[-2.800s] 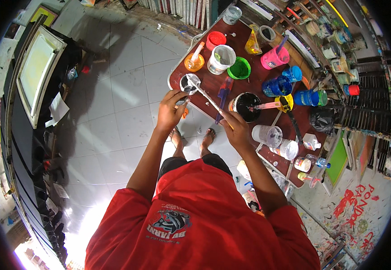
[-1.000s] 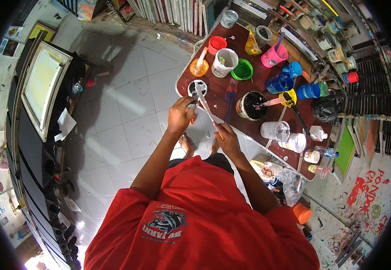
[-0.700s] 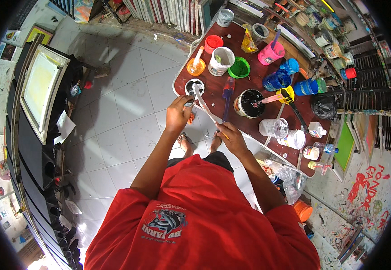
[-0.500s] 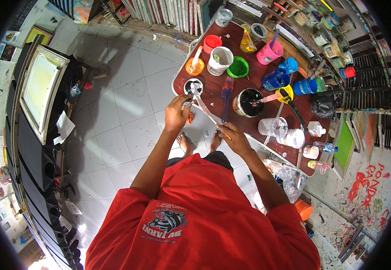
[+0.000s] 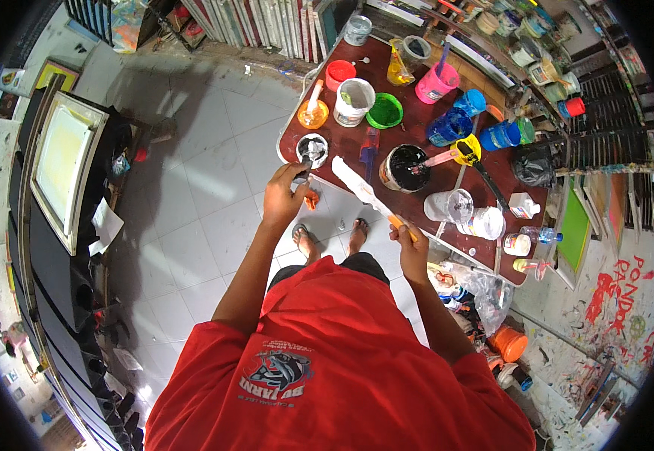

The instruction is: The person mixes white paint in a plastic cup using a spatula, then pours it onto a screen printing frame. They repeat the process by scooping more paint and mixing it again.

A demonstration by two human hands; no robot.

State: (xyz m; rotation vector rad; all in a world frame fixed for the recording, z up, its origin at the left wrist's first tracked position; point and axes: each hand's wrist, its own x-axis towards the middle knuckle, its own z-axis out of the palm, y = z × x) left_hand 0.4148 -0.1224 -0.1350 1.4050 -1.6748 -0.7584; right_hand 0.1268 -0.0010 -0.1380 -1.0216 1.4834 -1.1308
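My right hand [image 5: 411,246] is closed round the orange handle of a spatula [image 5: 363,186] whose long blade is coated in white paint. The blade slants up and left past the table's near edge. My left hand [image 5: 283,194] pinches a dark grey handle [image 5: 302,175] that reaches up to a small white tub [image 5: 322,159] at the table's left corner. Inside that tub is white paint beside a dark patch; the far end of the grey-handled tool is hard to make out. A larger bucket of black paint [image 5: 409,170] stands right of the blade.
The dark red table [image 5: 387,71] carries several paint pots, among them an orange one [image 5: 312,114], a green one [image 5: 385,111] and a pink one [image 5: 437,83]. Clear plastic bags [image 5: 492,301] hang below its near right edge. A framed screen [image 5: 69,169] stands at left.
The white-coated spatula has moved away from the small tub, to the right, with my right hand lower and further right. My left hand has shifted slightly left, still at the tub.
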